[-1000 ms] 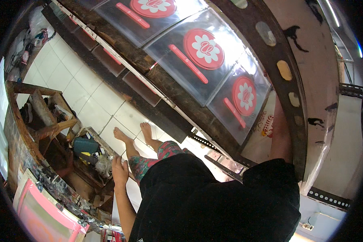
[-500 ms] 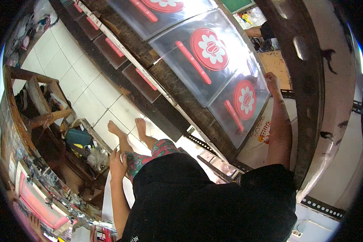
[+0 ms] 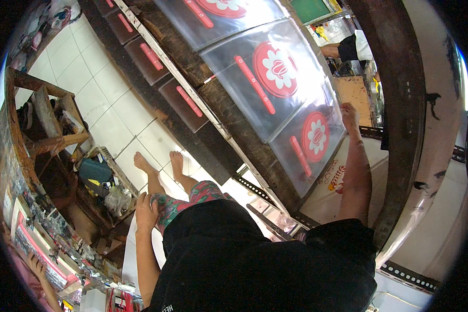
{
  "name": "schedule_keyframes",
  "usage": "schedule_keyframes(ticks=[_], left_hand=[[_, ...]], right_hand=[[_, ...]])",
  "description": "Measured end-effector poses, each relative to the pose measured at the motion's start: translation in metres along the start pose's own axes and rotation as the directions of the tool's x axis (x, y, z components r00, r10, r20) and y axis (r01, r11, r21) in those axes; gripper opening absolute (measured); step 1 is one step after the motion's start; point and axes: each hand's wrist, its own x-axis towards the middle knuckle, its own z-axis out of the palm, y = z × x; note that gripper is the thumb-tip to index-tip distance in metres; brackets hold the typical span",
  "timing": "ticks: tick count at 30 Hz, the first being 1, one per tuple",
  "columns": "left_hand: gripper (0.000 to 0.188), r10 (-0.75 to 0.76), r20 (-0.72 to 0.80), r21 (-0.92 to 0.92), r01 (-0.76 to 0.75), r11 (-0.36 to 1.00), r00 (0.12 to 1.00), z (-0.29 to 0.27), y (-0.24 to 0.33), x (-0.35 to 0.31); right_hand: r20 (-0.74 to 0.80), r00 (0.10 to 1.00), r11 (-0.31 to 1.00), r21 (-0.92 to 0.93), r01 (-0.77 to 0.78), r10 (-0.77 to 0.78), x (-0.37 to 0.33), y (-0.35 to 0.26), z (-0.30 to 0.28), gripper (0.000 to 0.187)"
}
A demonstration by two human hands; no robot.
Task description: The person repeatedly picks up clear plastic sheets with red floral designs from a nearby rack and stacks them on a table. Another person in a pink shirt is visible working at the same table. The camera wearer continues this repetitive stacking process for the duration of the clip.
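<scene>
Clear plastic sheets point(image 3: 234, 78) lie in a row on a long dark table, each printed with a red disc, a white flower shape and a red strip. My right hand point(image 3: 350, 115) is at the far right edge of the nearest printed sheet point(image 3: 291, 174), its fingers curled closed. Whether they pinch the sheet's edge is too small to make out. Down by my thigh, against the patterned shorts point(image 3: 203, 193), my left hand point(image 3: 146, 210) hangs with its fingers stretched out and nothing in them.
A pale rail point(image 3: 192, 96) runs along the table; smaller dark sheets with red strips point(image 3: 190, 101) lie beyond it. A wooden shelf point(image 3: 52, 143) and a basket point(image 3: 101, 179) stand left. Another person's hand point(image 3: 36, 266) shows lower left, another person's arm point(image 3: 332, 51) upper right.
The view has shifted slightly. My right hand stays by the sheet's edge and my left hand by my thigh. More of the other person at upper right shows.
</scene>
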Motion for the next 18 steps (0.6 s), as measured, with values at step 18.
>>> schedule_keyframes(ticks=[18], left_hand=[[0.040, 0.044, -0.215, -0.112, -0.070, 0.991, 0.976, -0.057, 0.012, 0.022]], right_hand=[[-0.111, 0.878, 0.879, 0.062, 0.474, -0.466, 0.053, -0.038, 0.016, 0.036]])
